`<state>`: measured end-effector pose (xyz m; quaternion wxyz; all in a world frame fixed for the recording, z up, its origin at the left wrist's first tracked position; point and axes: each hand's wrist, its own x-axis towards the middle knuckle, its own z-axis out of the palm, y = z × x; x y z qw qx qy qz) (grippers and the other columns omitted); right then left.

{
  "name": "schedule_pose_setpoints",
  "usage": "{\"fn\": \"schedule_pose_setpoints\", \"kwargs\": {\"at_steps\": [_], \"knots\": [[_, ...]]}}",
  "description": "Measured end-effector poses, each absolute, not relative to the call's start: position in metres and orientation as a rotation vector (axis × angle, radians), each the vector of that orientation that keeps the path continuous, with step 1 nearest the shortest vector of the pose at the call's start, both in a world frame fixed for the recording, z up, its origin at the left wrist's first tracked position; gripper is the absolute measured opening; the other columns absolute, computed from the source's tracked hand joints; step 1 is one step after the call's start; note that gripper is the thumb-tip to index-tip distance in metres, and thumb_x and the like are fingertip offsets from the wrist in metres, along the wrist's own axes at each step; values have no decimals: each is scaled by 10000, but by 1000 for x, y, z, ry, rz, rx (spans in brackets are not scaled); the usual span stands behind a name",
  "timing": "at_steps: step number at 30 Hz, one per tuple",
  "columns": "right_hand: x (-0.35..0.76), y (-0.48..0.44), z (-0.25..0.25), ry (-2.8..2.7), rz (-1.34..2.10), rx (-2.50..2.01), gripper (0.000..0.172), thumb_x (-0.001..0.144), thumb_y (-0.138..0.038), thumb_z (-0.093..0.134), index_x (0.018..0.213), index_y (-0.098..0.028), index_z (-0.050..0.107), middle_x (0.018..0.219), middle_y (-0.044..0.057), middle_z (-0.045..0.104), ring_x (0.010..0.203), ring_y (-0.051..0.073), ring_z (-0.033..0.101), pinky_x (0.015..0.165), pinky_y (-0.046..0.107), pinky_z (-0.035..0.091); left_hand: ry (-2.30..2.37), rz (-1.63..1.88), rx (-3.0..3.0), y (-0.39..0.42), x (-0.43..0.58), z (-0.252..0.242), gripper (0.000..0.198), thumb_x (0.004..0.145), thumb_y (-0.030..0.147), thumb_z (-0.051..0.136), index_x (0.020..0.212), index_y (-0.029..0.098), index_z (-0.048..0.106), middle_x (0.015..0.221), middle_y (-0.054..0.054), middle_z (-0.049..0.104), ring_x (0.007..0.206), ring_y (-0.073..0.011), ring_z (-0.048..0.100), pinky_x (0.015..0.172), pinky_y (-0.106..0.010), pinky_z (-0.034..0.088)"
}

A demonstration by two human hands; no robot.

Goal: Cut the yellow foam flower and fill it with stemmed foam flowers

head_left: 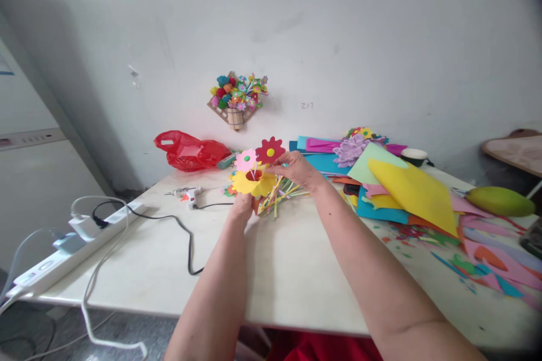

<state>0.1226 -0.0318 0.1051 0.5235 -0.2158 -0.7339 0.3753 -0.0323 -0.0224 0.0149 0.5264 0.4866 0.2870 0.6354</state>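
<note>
My left hand (pixel 242 208) is closed around the base of a yellow flower-shaped holder (pixel 239 184) with scalloped petals and a dark red opening. A pink flower (pixel 245 159) with a green centre stands in that opening on a pale stem. Just above the holder's right side is a dark red flower (pixel 270 149) with a yellow centre. My right hand (pixel 298 170) pinches at its lower edge, seemingly on its stem, which the fingers mostly hide. Behind and right of the holder lies a pile of thin coloured strips (pixel 288 192), under my right wrist.
A glue gun (pixel 192 197) with a black cord lies left, near a red plastic bag (pixel 192 152). A white power strip (pixel 80 245) runs along the left edge. Coloured foam sheets (pixel 410 186), scraps (pixel 486 265) and a green-yellow oval object (pixel 501 201) cover the right.
</note>
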Motion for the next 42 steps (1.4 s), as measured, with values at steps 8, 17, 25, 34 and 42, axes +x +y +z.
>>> {"fn": "schedule_pose_setpoints", "kwargs": {"at_steps": [8,17,25,34,42], "knots": [[113,-32,105,-1849,645,-412,112,689,-268,703,642,-174,666,743,2,594,723,113,543,705,252,434,675,1498,1134,-30,-32,23,278,541,356,699,690,162,567,519,22,536,433,-86,419,465,-245,371],[106,-36,107,-1763,599,-536,237,750,-389,636,736,-160,694,685,2,639,623,102,531,607,218,414,670,1514,1077,-26,-34,18,325,502,294,723,760,147,591,563,9,588,458,-103,480,455,-236,387],[99,-37,98,-1898,553,-580,157,731,-298,660,717,-149,705,679,2,663,637,105,566,599,199,407,611,1513,1071,-26,-35,18,265,493,277,707,687,147,582,541,12,571,444,-104,475,467,-255,400],[98,-32,98,-1854,468,-674,162,808,-284,592,921,-193,663,841,33,719,806,169,661,704,252,475,602,1529,1020,-24,-35,17,325,469,274,741,733,147,600,576,13,598,483,-110,500,515,-260,428],[95,-40,99,-1907,584,-694,148,801,-278,618,880,-163,665,790,48,724,731,175,679,663,256,490,592,1529,1023,-24,-35,17,276,485,251,737,700,158,590,571,13,594,502,-119,507,559,-281,461]]}}
